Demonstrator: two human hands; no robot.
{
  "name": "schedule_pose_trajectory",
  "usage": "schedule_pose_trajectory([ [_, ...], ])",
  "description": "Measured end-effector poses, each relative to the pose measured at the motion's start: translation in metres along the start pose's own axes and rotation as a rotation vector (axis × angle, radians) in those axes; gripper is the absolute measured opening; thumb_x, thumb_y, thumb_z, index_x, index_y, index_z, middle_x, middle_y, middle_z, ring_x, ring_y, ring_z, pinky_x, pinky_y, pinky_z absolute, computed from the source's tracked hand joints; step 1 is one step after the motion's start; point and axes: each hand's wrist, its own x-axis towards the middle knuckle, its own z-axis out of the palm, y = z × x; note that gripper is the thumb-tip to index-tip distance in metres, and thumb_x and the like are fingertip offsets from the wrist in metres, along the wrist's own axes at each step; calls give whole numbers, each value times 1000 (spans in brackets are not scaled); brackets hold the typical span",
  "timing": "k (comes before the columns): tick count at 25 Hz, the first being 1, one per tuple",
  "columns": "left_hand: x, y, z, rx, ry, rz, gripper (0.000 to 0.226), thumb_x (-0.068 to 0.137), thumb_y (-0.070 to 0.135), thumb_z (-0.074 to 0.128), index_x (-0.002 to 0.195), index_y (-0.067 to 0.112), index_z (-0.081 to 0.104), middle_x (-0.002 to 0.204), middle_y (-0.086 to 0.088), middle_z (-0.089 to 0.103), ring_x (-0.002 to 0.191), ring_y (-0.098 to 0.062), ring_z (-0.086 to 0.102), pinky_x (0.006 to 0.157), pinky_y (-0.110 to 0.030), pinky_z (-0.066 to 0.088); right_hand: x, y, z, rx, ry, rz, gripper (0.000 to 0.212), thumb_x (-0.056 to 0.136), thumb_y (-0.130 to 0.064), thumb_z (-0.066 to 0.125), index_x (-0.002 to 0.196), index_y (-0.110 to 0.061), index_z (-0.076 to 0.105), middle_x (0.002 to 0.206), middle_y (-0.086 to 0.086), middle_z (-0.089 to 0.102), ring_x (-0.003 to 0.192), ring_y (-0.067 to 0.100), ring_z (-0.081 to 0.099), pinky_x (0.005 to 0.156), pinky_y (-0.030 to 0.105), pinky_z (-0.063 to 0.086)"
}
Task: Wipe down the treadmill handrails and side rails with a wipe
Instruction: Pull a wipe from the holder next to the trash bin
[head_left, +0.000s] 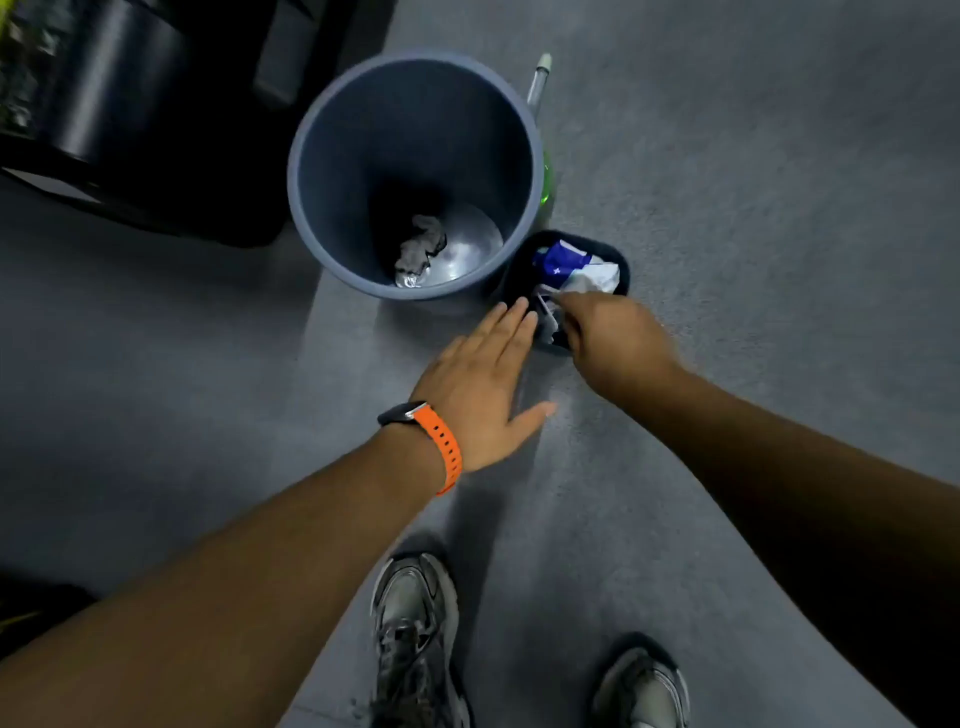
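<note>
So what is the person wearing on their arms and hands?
Not much! Both arms are bare, with no sleeves showing, and there are no gloves on the left hand or the right hand. The left wrist has a watch with a dark case and a bright orange strap with little holes along it. The right wrist has nothing on it.

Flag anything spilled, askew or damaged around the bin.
Nothing stands out. The bin stands upright with one crumpled wipe at its bottom; the dark tray beside it holds the wipe pack. The floor shows no spill.
</note>
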Motion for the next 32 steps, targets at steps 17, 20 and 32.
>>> schedule_pose_trajectory([
  [17, 45, -8, 26, 306, -161, 72, 95, 99, 59, 47, 163, 14, -7, 169, -6, -25, 158, -27, -14, 126, -52, 18, 29, 5, 2, -239, -237, 94, 41, 97, -12, 53, 137, -17, 54, 122, 16, 60, 107, 38, 62, 85, 42, 54],
  [20, 52, -13, 25, 313, -169, 91, 93, 99, 54, 53, 164, 16, -1, 169, -5, -24, 158, -27, -12, 125, -51, 20, 27, 6, 0, -251, -267, 30, 45, 102, -18, 50, 146, -25, 47, 129, 16, 58, 111, 38, 61, 86, 41, 52],
  [32, 65, -18, 24, 358, -195, 85, 99, 93, 43, 66, 163, 26, -2, 170, -4, -22, 158, -28, -6, 122, -55, 20, 22, 22, 15, -77, 12, 41, 16, 95, -16, 59, 106, -15, 71, 92, 11, 70, 80, 34, 66, 70, 42, 57],
])
